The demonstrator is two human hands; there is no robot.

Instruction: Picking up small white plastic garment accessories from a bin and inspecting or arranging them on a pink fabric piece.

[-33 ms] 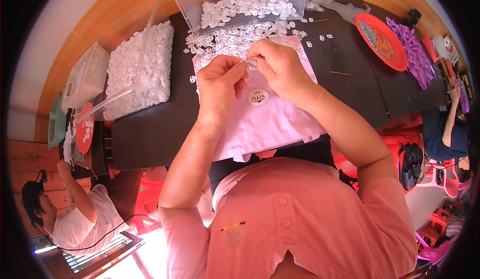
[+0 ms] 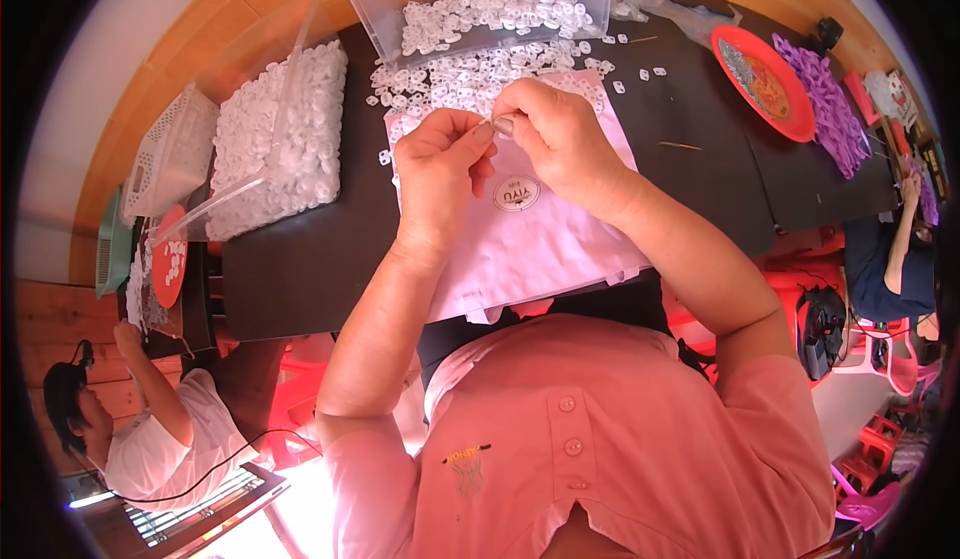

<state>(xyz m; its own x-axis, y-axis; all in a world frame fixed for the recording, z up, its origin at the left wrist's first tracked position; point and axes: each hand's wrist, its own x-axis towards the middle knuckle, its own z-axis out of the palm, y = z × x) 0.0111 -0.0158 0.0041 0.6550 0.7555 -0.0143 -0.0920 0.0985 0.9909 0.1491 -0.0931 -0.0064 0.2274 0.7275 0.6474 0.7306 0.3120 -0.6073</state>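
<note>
Above the far half of a pink cloth bag (image 2: 540, 244), my two hands meet fingertip to fingertip. My left hand (image 2: 440, 159) is closed in a pinch, thumb against forefinger. Touching it, my right hand (image 2: 565, 144) pinches in the same way with its fingers bent. Whatever lies between the tips is tiny and hidden by the fingers. Just beyond the hands, a spread of small white plastic pieces with holes (image 2: 480, 77) covers the bag's far edge and the table. More of them lie in a clear plastic bin (image 2: 390, 34) tipped toward me.
At left stands a clear box (image 2: 270, 149) packed with white pieces, beside a white basket (image 2: 172, 154). A red plate (image 2: 800, 109) of metal bits and a purple heap (image 2: 822, 104) sit at right. One co-worker (image 2: 165, 439) is at left, another (image 2: 870, 269) at right.
The fingertips have shifted very slightly against each other. A white speck that showed by the right thumb is now mostly covered. Everything else stays in place.
</note>
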